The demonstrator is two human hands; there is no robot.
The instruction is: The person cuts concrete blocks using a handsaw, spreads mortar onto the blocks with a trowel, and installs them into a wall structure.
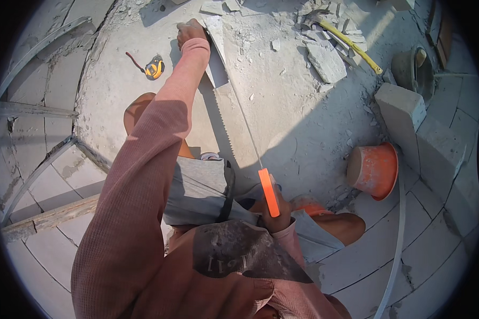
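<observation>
My right hand (278, 212) is closed round the orange handle of a handsaw (270, 192), low and near my lap. Its thin blade runs away from me, up to a narrow pale piece of block (216, 72) on the dusty floor. The saw's toothed shadow falls beside it. At the far end of that piece, my left hand (190, 33) has its fingers bent over the edge and grips it; the fingertips are partly hidden. Left of my forearm lies a yellow and black tape measure (155, 67) with a dark red strap.
A yellow-handled hammer (351, 45) rests across broken slabs (326, 63) at the far right. Closer on the right are an orange bucket (364, 169), a dark bucket (407, 69) and large pale blocks (399, 106). Block walls (53, 181) with timber strips curve along the left.
</observation>
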